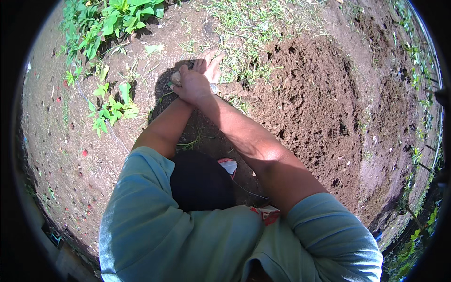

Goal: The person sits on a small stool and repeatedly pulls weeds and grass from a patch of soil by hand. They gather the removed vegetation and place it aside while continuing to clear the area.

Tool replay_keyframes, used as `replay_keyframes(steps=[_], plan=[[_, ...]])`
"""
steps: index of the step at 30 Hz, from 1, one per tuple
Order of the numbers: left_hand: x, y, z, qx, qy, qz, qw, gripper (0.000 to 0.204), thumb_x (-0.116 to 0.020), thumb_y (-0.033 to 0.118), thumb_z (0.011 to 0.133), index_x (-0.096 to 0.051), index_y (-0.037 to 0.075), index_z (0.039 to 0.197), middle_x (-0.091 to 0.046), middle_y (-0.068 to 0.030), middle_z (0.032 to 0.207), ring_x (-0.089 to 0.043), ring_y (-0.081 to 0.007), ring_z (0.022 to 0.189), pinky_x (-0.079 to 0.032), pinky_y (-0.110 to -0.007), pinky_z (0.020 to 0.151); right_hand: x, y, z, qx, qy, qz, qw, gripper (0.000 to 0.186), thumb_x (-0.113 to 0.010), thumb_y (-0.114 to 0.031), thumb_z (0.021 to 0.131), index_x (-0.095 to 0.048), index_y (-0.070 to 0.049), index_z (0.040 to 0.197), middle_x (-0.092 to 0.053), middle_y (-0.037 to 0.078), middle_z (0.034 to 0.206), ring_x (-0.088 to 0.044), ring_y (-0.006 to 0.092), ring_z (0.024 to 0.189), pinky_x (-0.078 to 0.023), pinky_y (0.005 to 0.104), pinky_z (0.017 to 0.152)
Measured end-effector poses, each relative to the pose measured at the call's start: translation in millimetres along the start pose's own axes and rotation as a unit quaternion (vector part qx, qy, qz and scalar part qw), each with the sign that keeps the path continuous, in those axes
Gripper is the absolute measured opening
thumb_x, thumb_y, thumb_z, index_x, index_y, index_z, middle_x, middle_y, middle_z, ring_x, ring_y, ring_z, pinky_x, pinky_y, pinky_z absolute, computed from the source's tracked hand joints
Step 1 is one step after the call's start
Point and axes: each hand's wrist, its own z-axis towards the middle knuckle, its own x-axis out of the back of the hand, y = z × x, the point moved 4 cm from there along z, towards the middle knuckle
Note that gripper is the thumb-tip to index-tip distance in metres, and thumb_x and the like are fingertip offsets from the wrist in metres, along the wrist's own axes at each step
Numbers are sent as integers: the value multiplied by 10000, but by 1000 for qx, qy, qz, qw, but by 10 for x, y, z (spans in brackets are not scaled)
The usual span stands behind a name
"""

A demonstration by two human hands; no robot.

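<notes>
My forearms cross ahead of me, low over the soil. My left hand (209, 65) reaches out underneath, its fingers stretched forward onto bare soil at the edge of the grass (244, 35). Over the left wrist lies my right hand (193, 85), its fingers closed. A tan, rounded lump (176, 78) shows at the right hand's fingers; its kind is not clear, and part of it is hidden. Something like a watch (214, 88) shows beside the wrists.
Leafy green plants (127, 16) grow at the far left, with a smaller vine (112, 105) nearer. Loose, dug-up brown soil (310, 98) spreads to the right. Small red bits (85, 152) dot the ground on the left. A red-and-white shoe (229, 167) shows below me.
</notes>
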Motion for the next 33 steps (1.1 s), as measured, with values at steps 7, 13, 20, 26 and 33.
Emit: replay_keyframes(steps=[7, 13, 20, 26, 33], plan=[[19, 54, 38, 15, -33, 41, 999, 633, -626, 198, 894, -494, 178, 1513, -443, -137, 1562, -376, -373, 1469, -289, -501, 1233, 1509, 1470, -708, -87, 269, 478, 832, 220, -685, -116, 951, -536, -79, 1108, -640, 47, 803, -637, 135, 663, -549, 301, 625], [83, 82, 47, 21, -24, 37, 999, 606, -589, 175, 905, -507, 168, 1505, -458, -151, 1543, -378, -399, 1468, -303, -524, 1229, 2682, 456, -846, 85, 328, 397, 853, 227, -739, -145, 953, -580, -69, 1095, -659, 48, 740, -646, 107, 653, -516, 275, 565], [95, 118, 112, 44, -26, 55, 997, 476, -566, 195, 928, -549, 118, 1397, -527, -163, 1412, -444, -375, 1384, -332, -537, 1189, 1844, 238, -88, -93, 306, 228, 920, 409, -769, -233, 907, -498, -112, 1188, -699, 145, 988, -711, 250, 816, -579, 397, 727], [-20, -52, 74, 250, -190, 217, 924, 368, -515, 277, 982, -564, 170, 1330, -609, -88, 1214, -555, -248, 1255, -438, -426, 1099, 11, 710, 282, -51, 114, 67, 990, 456, -783, -295, 824, -542, -115, 1167, -710, 231, 1035, -707, 427, 1001, -559, 498, 901], [88, 57, 58, -4, 11, -5, 1000, 577, -639, 201, 869, -555, 152, 1437, -493, -154, 1507, -412, -387, 1432, -304, -531, 1227, 2019, 1537, -362, -175, 367, 473, 782, 112, -650, -95, 939, -544, -63, 959, -636, 75, 811, -637, 195, 701, -563, 378, 643]])
